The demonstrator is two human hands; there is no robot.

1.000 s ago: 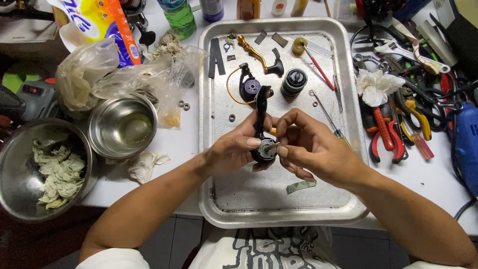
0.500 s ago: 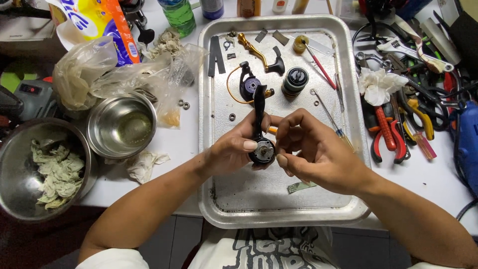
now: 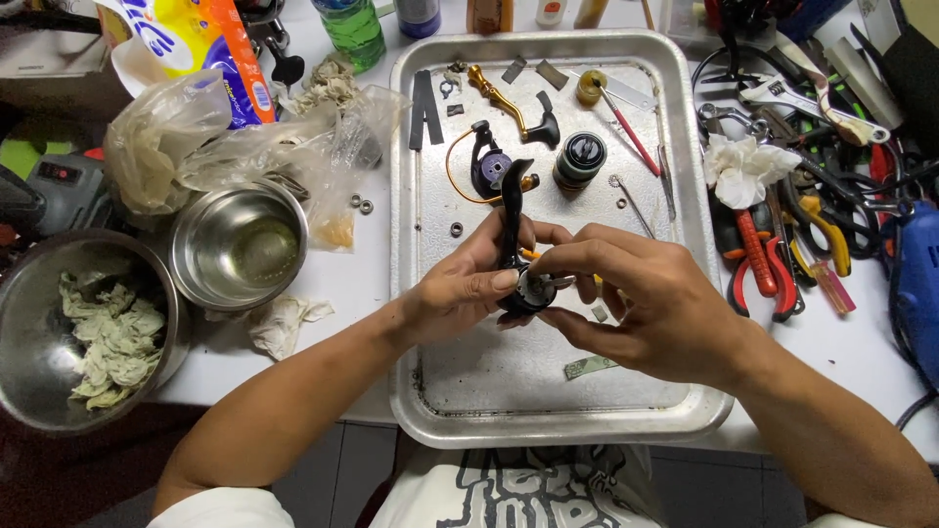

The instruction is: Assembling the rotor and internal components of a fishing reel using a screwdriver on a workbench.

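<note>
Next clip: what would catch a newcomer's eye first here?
Centre frame, the left hand and right hand together hold a black reel body above a metal tray scattered with small parts. Left of the tray sit two steel bowls; tools crowd its right.

right hand [image 3: 641, 303] fingers [image 3: 559, 262] shifted onto black reel body [image 3: 515, 254]

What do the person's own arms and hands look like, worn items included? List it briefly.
Both arms are bare from the short white sleeves near the bottom edge down to the fingers. The left hand and the right hand wear no gloves, and no rings, watch or bracelets show. The fingernails are short and unpainted. Between the arms shows a white shirt with a dark graphic print.
</note>
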